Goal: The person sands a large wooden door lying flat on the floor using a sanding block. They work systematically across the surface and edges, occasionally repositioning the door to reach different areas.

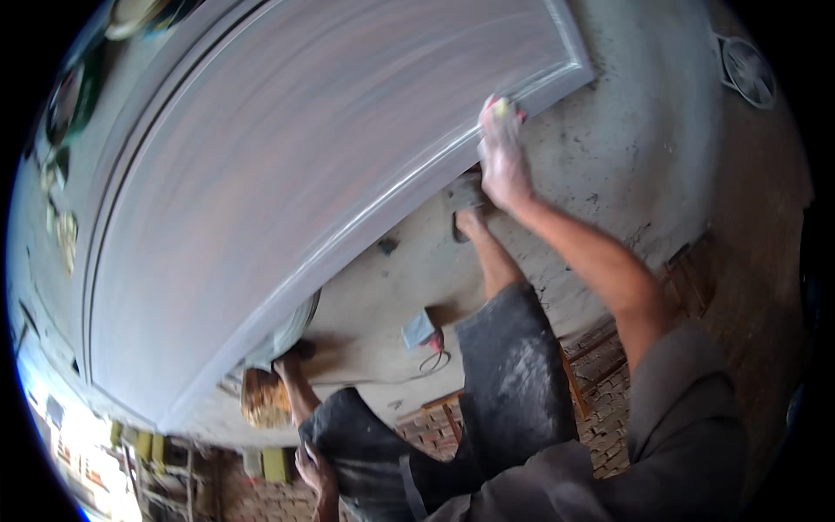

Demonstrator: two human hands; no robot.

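The right hand [503,157] pressed a small yellow-pink sanding pad [502,107], gripped under its fingertips, against the grey door panel [287,165] near its moulded edge (left hand [315,470] rested loosely on the knee).

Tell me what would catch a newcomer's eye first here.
The big grey door panel fills the upper left, lying flat with a raised moulded border. At its right corner, the right hand presses a small yellow and pink pad against the border. Low down, the left hand rests on the dusty dark shorts above a brick floor.
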